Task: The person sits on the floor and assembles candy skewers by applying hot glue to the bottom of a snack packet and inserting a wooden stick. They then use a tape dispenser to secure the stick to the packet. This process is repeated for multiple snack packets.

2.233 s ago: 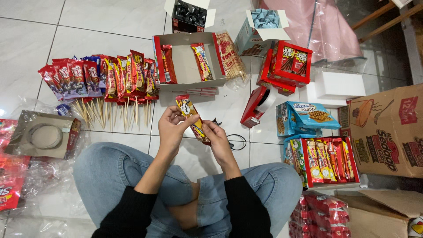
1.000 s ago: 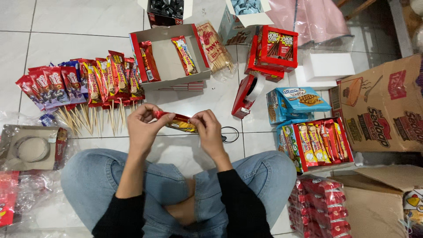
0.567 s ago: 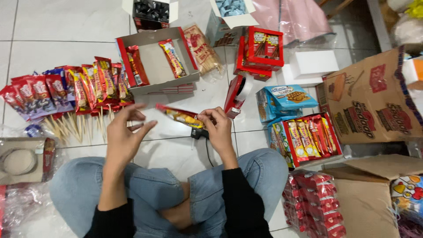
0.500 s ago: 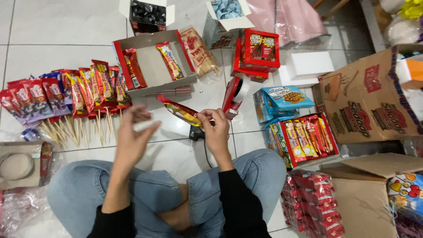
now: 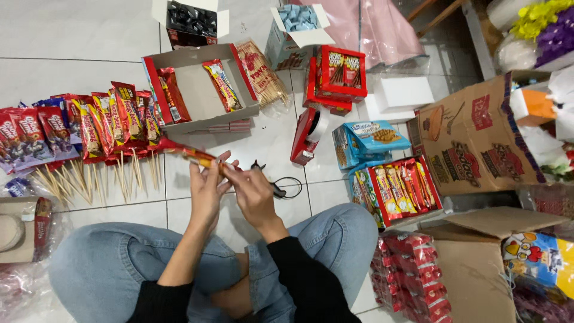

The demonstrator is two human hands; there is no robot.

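Observation:
I sit cross-legged on a white tiled floor. My left hand (image 5: pixel 206 188) and my right hand (image 5: pixel 251 192) meet in front of my knees, both closed on a red and yellow snack bar (image 5: pixel 192 157) that points up and left. To the left lies a row of snack packets on wooden skewers (image 5: pixel 89 128), fanned out on the floor. Just beyond my hands stands an open cardboard box (image 5: pixel 197 90) with a few snack bars in it. Black scissors (image 5: pixel 276 184) lie on the floor by my right hand.
A red tape dispenser (image 5: pixel 310 133), a blue biscuit box (image 5: pixel 373 139) and a tray of red bars (image 5: pixel 399 186) are at my right. Big cardboard cartons (image 5: pixel 478 140) stand further right. A bag of skewers (image 5: pixel 260 75) lies by the open box. A packet sits at far left (image 5: pixel 24 230).
My left hand, lifted open off the bar half a second ago, has come back onto it. The bar has swung to point left. The view has shifted right.

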